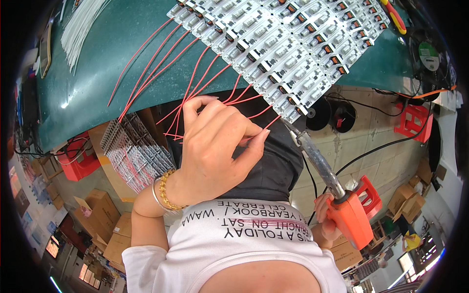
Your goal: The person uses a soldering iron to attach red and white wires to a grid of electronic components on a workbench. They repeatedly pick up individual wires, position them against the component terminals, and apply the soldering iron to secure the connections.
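A panel of many small white circuit boards (288, 53) lies at the table's front edge, its near corner jutting over the edge. Red wires (195, 78) trail from its left side, several running beneath or behind my left hand. My left hand (217, 134) pinches the end of a red wire between thumb and forefinger, and that wire reaches the panel's near corner. In my right hand (323, 217) is a soldering iron (322, 161) with an orange handle. Its tip points up at the same corner, close to the wire's end; I cannot tell if they touch.
The green table (151, 63) carries a bundle of white wires (83, 29) at left and a red-yellow tool handle (394, 17) at far right. Below are a cardboard box of finished-looking boards (139, 156), red stools (414, 119), a solder spool (343, 117) and black cables (376, 149).
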